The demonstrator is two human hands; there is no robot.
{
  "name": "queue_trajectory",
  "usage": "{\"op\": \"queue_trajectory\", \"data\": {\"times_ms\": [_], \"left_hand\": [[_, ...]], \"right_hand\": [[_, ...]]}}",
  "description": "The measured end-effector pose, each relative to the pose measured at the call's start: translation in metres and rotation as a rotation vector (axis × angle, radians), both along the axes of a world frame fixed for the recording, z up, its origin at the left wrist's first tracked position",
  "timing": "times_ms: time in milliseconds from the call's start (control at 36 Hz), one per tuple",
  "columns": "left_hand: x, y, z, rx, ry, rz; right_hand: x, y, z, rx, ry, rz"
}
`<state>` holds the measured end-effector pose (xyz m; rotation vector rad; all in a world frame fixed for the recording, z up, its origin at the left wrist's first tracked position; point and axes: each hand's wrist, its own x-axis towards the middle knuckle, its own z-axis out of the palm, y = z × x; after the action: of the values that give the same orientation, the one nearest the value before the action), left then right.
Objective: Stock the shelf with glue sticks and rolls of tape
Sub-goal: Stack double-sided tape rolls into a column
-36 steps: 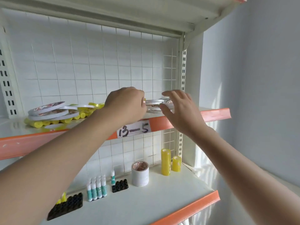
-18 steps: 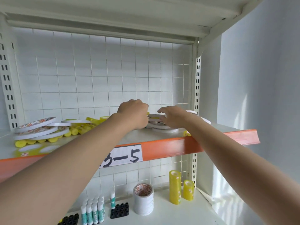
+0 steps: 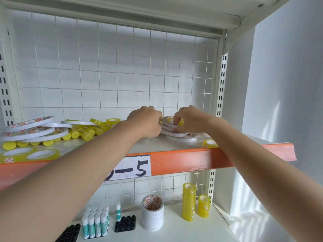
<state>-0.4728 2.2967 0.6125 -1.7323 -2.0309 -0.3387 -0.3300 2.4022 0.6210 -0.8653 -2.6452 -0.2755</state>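
Both my hands reach onto the upper shelf [image 3: 174, 154]. My left hand [image 3: 146, 122] and my right hand [image 3: 187, 119] curl around the top of a loose pile of thin white tape rolls [image 3: 180, 137], lifting the upper rolls [image 3: 168, 122] between them. A small yellow tape roll [image 3: 209, 143] lies by my right forearm. At the left of the same shelf lie more flat white tape rolls [image 3: 33, 131] on top of yellow glue sticks [image 3: 82, 134], with two yellow tape rolls [image 3: 29, 154] at the front edge.
The lower shelf [image 3: 192, 231] holds white-and-green glue sticks [image 3: 96, 222], black holder trays [image 3: 125, 223], a stack of white tape [image 3: 152, 215] and two stacks of yellow tape [image 3: 189, 201]. A wire grid backs the shelf; a white wall stands to the right.
The view has risen and moved closer to the upper shelf. Both hands have closed in on the white tape pile from either side and now grip its top rolls.
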Motion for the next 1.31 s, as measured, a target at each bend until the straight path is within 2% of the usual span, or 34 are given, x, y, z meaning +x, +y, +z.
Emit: {"op": "queue_trajectory", "data": {"times_ms": [139,444,667,806,861,972,1028,1139,1250,1306], "left_hand": [[-0.002,-0.001,0.0,-0.031,-0.091,-0.008],[-0.002,-0.021,0.004,0.028,-0.191,0.021],[0.0,-0.031,0.006,0.022,-0.157,0.08],[-0.003,-0.026,0.002,0.051,-0.18,0.029],[0.0,-0.024,0.006,0.11,-0.379,-0.024],[0.017,-0.027,0.02,0.168,-1.216,-0.233],[0.025,-0.034,0.025,0.231,-1.468,-0.332],[0.031,-0.048,0.031,0.35,-1.67,-0.442],[0.029,-0.061,0.032,0.372,-1.576,-0.473],[0.028,-0.071,0.032,0.384,-1.59,-0.544]], "right_hand": [[0.0,0.0,0.0,0.018,-0.049,-0.02],[0.021,-0.019,0.012,0.018,0.005,0.037],[0.034,-0.037,0.011,0.037,0.126,0.048],[0.038,-0.049,0.005,0.12,0.249,0.071],[0.037,-0.054,0.002,0.157,0.303,0.089],[0.033,-0.064,-0.004,0.202,0.401,0.113],[0.033,-0.069,-0.005,0.226,0.434,0.127],[0.033,-0.081,-0.007,0.249,0.461,0.165],[0.034,-0.097,-0.013,0.289,0.535,0.21],[0.033,-0.105,-0.02,0.281,0.585,0.239]]}}
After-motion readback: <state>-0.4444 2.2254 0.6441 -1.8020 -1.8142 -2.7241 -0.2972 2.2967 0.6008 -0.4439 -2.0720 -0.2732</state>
